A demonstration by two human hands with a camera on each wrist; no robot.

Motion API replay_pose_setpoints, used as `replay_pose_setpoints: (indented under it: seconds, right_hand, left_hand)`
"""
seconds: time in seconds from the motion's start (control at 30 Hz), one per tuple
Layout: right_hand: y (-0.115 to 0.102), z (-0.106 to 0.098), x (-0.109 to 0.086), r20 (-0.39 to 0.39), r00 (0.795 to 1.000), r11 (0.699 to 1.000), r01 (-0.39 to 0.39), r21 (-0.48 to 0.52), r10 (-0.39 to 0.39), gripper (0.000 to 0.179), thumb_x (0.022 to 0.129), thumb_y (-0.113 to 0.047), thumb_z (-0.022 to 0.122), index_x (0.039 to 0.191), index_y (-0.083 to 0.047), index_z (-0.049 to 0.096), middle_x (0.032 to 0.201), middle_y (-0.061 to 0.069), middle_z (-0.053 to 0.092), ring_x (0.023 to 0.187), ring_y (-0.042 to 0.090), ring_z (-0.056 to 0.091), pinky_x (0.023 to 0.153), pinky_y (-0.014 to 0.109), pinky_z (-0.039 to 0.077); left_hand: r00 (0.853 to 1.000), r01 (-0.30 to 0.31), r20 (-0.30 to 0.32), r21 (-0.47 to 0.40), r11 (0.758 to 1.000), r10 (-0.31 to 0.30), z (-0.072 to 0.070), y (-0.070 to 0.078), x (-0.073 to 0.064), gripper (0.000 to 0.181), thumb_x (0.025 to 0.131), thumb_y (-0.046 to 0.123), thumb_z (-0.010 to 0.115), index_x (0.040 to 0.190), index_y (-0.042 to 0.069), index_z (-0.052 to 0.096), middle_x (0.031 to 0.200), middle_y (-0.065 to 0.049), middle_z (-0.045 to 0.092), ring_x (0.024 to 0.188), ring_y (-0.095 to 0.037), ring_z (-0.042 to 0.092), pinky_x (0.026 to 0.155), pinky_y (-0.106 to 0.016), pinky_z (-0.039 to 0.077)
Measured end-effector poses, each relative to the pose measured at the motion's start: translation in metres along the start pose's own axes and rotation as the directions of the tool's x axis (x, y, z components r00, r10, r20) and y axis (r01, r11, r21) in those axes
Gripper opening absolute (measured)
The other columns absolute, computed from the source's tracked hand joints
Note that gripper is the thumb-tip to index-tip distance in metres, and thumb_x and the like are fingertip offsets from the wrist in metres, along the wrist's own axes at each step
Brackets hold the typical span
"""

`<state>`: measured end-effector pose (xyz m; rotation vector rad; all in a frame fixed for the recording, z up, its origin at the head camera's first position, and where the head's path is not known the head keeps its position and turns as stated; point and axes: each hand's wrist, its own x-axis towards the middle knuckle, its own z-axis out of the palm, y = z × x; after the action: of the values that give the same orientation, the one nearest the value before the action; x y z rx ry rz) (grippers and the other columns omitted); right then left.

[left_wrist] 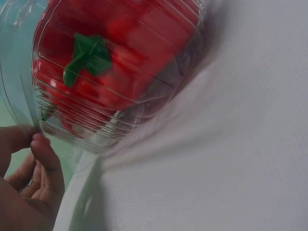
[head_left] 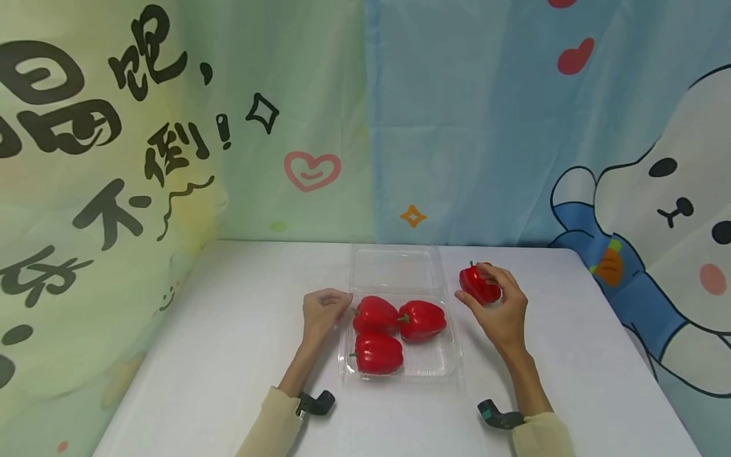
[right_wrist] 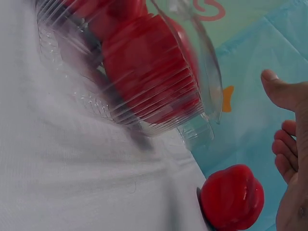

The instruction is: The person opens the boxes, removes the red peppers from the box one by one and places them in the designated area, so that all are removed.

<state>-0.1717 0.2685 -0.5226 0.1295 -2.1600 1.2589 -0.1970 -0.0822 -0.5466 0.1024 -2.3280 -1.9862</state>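
Note:
A clear plastic clamshell box point(head_left: 431, 363) lies with its lid point(head_left: 396, 270) folded back. Inside it are three red bell peppers: one at the back left point(head_left: 375, 315), one at the right point(head_left: 422, 321) and one at the front left point(head_left: 379, 353). My left hand point(head_left: 323, 311) pinches the box's left rim between thumb and forefinger, as the left wrist view shows. Beyond the box's right side, a fourth red bell pepper point(head_left: 476, 285) rests on the table. Close to it is my right hand point(head_left: 505, 311), thumb spread; the right wrist view shows a gap between them.
A white table point(head_left: 240, 355) carries everything. Behind it hangs a printed cloth backdrop point(head_left: 485, 158), and a cartoon bear figure point(head_left: 645, 209) is printed at the right. Each wrist wears a small dark camera mount point(head_left: 499, 416).

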Motion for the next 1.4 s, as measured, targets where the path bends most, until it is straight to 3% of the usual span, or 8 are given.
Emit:
replay_pose_setpoints:
  seconds: [0.17,0.43,0.53,0.63,0.73,0.83,1.07,1.4]
  right_hand:
    - [-0.007,-0.001,0.0,0.132,0.991,1.0,-0.021,0.015,0.018,0.08,0.073,0.002,0.097,0.146,-0.01,0.067,0.143,0.017,0.07,0.124,-0.003,0.057,0.101,0.007,0.049]
    - [-0.016,-0.001,0.001,0.327,0.945,0.999,-0.041,0.035,0.028,0.075,0.076,-0.004,0.097,0.145,-0.015,0.069,0.139,0.011,0.073,0.121,0.0,0.063,0.104,0.01,0.049]
    - [-0.019,0.0,0.0,0.378,0.925,0.998,-0.047,0.033,0.031,0.075,0.076,-0.007,0.098,0.145,-0.017,0.069,0.138,0.009,0.074,0.122,0.002,0.062,0.106,0.017,0.051]
    - [-0.022,0.003,-0.001,0.421,0.907,0.998,-0.044,0.049,0.019,0.074,0.076,-0.009,0.098,0.144,-0.017,0.07,0.138,0.009,0.075,0.121,0.006,0.062,0.109,0.036,0.055]
    - [-0.023,0.006,-0.002,0.451,0.892,0.997,-0.035,0.062,0.004,0.075,0.075,-0.01,0.099,0.144,-0.017,0.07,0.137,0.009,0.075,0.121,0.009,0.063,0.107,0.055,0.055]
    - [-0.024,0.008,-0.004,0.471,0.882,0.997,-0.04,0.066,0.004,0.077,0.073,-0.011,0.1,0.143,-0.018,0.07,0.138,0.008,0.075,0.121,0.013,0.064,0.106,0.065,0.055]
    - [-0.028,0.01,-0.006,0.515,0.857,0.997,-0.056,0.053,0.02,0.079,0.07,-0.013,0.102,0.143,-0.016,0.07,0.139,0.01,0.075,0.124,0.029,0.068,0.107,0.073,0.053]
    - [-0.029,0.011,-0.008,0.548,0.835,0.997,-0.068,0.024,0.044,0.077,0.071,-0.014,0.102,0.141,-0.015,0.072,0.139,0.011,0.076,0.13,0.034,0.068,0.11,0.077,0.048]
  left_hand:
    - [1.0,-0.005,0.006,0.004,1.0,0.005,0.001,0.001,0.001,0.018,0.097,0.013,0.079,0.094,-0.004,0.081,0.072,-0.014,0.076,0.057,-0.011,0.063,0.05,-0.022,0.048]
    - [1.0,-0.021,0.012,-0.011,1.0,0.021,0.001,0.001,0.002,0.018,0.097,0.011,0.079,0.094,-0.006,0.08,0.073,-0.017,0.076,0.056,-0.012,0.063,0.048,-0.022,0.048]
    - [1.0,-0.02,0.008,-0.004,1.0,0.02,0.001,0.001,0.001,0.018,0.097,0.012,0.078,0.094,-0.006,0.08,0.073,-0.016,0.076,0.057,-0.012,0.063,0.049,-0.022,0.048]
    - [1.0,-0.015,0.0,0.004,1.0,0.015,0.001,0.001,0.0,0.018,0.097,0.012,0.079,0.094,-0.006,0.081,0.074,-0.016,0.077,0.057,-0.011,0.063,0.05,-0.022,0.048]
    - [1.0,-0.013,-0.003,0.004,1.0,0.013,0.0,0.001,-0.001,0.018,0.098,0.012,0.079,0.095,-0.006,0.081,0.075,-0.018,0.077,0.058,-0.011,0.064,0.051,-0.022,0.049]
    - [1.0,-0.012,-0.002,0.005,1.0,0.012,0.0,0.002,-0.001,0.018,0.098,0.012,0.079,0.095,-0.006,0.081,0.077,-0.02,0.077,0.058,-0.012,0.064,0.052,-0.022,0.049]
    - [1.0,-0.018,-0.008,0.014,1.0,0.018,0.001,0.002,-0.002,0.016,0.097,0.01,0.079,0.094,-0.005,0.081,0.078,-0.021,0.078,0.058,-0.012,0.064,0.052,-0.022,0.049]
    - [0.999,-0.032,-0.003,0.005,0.999,0.032,0.0,0.002,-0.002,0.016,0.097,0.01,0.079,0.094,-0.007,0.081,0.077,-0.022,0.077,0.058,-0.012,0.063,0.053,-0.022,0.05]
